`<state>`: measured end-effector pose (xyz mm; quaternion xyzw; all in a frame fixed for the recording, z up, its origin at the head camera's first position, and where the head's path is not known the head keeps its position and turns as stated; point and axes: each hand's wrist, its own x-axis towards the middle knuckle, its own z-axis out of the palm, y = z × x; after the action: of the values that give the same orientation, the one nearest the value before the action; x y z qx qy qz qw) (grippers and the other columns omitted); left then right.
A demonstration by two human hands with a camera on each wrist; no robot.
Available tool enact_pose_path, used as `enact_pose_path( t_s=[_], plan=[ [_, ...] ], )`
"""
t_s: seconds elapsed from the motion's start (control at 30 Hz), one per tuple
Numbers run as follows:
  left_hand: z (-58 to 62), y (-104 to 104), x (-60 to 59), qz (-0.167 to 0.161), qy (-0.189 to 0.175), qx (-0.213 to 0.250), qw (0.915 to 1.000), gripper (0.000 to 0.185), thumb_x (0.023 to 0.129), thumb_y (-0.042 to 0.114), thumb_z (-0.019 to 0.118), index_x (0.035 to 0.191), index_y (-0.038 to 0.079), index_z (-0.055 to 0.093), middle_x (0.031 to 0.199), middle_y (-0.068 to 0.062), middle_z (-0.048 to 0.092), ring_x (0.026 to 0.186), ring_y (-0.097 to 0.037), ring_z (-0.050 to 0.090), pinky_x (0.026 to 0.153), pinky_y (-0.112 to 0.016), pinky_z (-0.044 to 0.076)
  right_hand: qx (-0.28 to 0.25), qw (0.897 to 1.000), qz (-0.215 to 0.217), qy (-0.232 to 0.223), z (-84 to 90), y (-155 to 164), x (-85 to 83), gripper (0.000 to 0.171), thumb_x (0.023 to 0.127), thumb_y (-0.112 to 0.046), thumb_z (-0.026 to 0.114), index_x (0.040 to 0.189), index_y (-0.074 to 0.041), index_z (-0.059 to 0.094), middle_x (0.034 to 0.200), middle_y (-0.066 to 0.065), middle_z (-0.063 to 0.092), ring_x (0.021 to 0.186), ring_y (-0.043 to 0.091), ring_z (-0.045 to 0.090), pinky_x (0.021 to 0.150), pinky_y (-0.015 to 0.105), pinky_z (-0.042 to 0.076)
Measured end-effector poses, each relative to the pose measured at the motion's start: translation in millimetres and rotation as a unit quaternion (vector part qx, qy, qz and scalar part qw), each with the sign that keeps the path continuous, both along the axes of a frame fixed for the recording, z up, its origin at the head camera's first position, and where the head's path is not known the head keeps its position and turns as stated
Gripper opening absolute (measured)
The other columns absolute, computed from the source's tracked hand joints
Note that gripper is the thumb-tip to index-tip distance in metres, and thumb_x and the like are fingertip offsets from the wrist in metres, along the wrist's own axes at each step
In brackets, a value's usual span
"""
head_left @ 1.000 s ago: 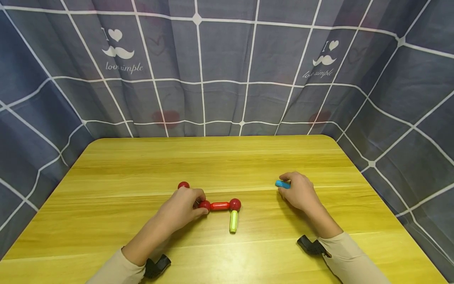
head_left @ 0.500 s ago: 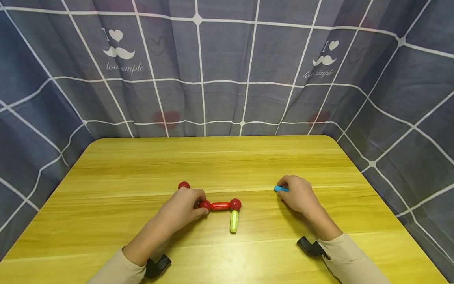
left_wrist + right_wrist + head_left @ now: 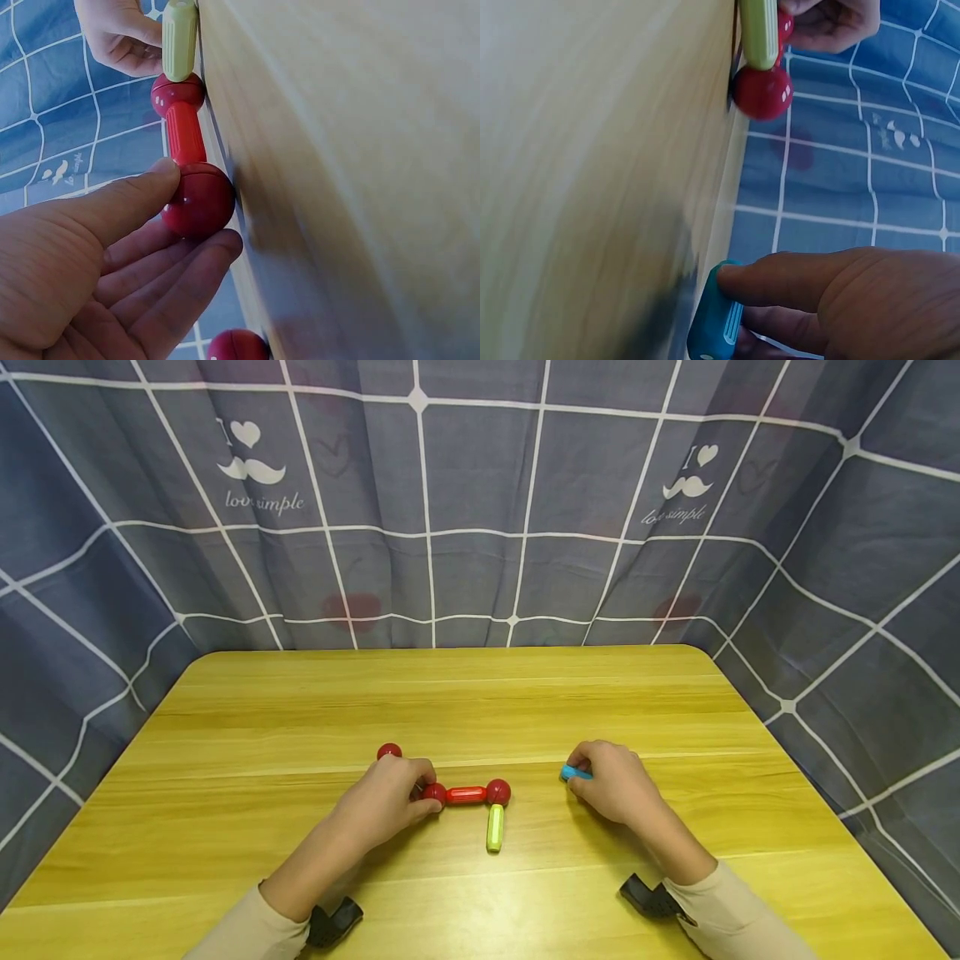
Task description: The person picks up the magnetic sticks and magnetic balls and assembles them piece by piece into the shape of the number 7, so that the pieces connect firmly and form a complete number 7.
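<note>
Near the middle of the surface (image 3: 465,702), the left hand (image 3: 382,799) pinches a red ball (image 3: 199,202) joined by a red rod (image 3: 467,795) to a second ball (image 3: 498,792), from which a yellow-green rod (image 3: 495,828) extends. Right of these, the right hand (image 3: 615,781) pinches a blue rod (image 3: 573,773) between thumb and fingers.

Your left hand (image 3: 384,802) grips the left ball (image 3: 434,794). To its right a crosswise rod (image 3: 467,795) touches it and the right ball (image 3: 498,792), from which a near rod (image 3: 495,829) points toward you. The far ball (image 3: 389,750) sits on the bench (image 3: 465,702) behind your left hand. Farther right, your right hand (image 3: 617,783) holds a separate rod (image 3: 574,773). A curtain (image 3: 480,477) hangs behind.
</note>
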<state>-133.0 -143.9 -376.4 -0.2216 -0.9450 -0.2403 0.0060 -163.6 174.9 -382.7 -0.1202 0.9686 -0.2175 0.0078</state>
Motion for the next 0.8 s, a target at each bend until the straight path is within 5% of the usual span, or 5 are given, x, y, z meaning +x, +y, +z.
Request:
enact_pose_path(
  t_s=[0.8],
  plan=[
    [2.2,1.1,0.5,-0.005,-0.001,0.009,0.9999,0.018,0.077,0.017,0.084,0.085,0.012,0.069,0.071,0.009,0.058,0.061,-0.006,0.05,0.058,-0.024,0.045,-0.017,0.997,0.053,-0.052,4.3,-31.6,26.9,0.014,0.078,-0.021,0.083,0.078,-0.018,0.069,0.068,-0.014,0.058,0.063,0.006,0.053,0.063,0.03,0.046]
  ],
)
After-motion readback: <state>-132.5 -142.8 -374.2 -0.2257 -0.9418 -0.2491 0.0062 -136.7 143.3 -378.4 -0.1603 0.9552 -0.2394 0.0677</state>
